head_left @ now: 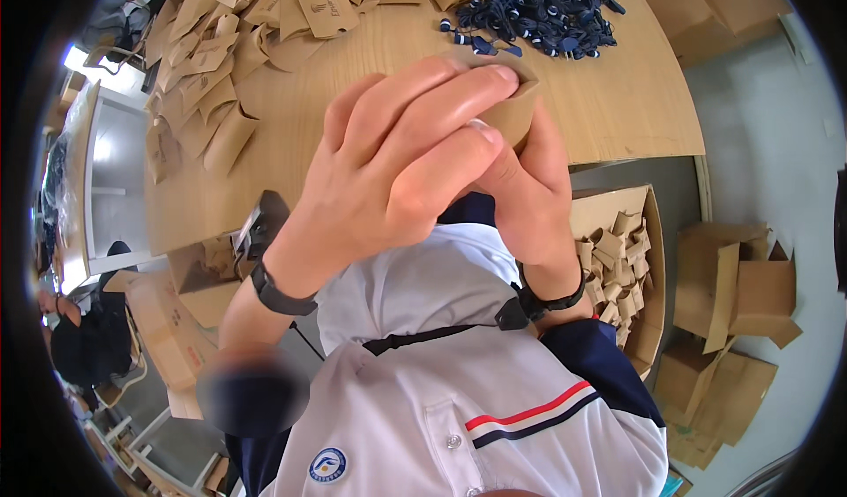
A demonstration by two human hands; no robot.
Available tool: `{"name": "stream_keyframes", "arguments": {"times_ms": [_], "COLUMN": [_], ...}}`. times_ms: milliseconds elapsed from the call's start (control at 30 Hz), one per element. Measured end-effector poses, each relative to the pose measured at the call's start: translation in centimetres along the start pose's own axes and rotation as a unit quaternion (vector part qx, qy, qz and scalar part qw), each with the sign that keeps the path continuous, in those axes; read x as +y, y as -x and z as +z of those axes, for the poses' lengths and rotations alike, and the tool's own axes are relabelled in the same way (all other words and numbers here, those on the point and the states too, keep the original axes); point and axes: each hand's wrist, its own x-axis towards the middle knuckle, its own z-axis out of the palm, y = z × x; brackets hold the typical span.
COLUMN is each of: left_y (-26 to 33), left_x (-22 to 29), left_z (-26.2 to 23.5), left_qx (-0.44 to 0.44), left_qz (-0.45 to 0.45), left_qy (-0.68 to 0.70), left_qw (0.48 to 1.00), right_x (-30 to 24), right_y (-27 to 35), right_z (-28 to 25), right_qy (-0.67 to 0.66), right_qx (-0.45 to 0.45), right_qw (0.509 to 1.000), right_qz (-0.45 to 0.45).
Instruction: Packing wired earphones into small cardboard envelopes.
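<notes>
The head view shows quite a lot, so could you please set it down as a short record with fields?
Left hand: wrapped around a brown paper packet, fingertips near its upper end
Right hand: holding the same packet from the right
Work surface: wooden table
Table, upper left: heap of flat brown packets
Table, upper right: tangled pile of dark corded items
Right of the person: open carton holding many brown packets
Far right: more cardboard boxes
</notes>
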Motion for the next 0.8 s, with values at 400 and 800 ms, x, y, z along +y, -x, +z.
{"name": "stream_keyframes", "arguments": {"times_ms": [400,800], "left_y": [-2.5,-5.8], "left_x": [-0.2,-0.4], "left_z": [-2.9,-4.7], "left_qx": [-0.187,-0.193], "left_qz": [-0.079,-0.262], "left_qy": [0.165,0.178], "left_qw": [0.965,0.929], "right_x": [-3.4,-2.7], "right_y": [0.1,0.0], "right_z": [-2.0,-3.3], "right_qy": [0.299,0.505], "right_qx": [0.071,0.02], "right_qw": [0.951,0.797], "right_qz": [-0.023,-0.33]}}
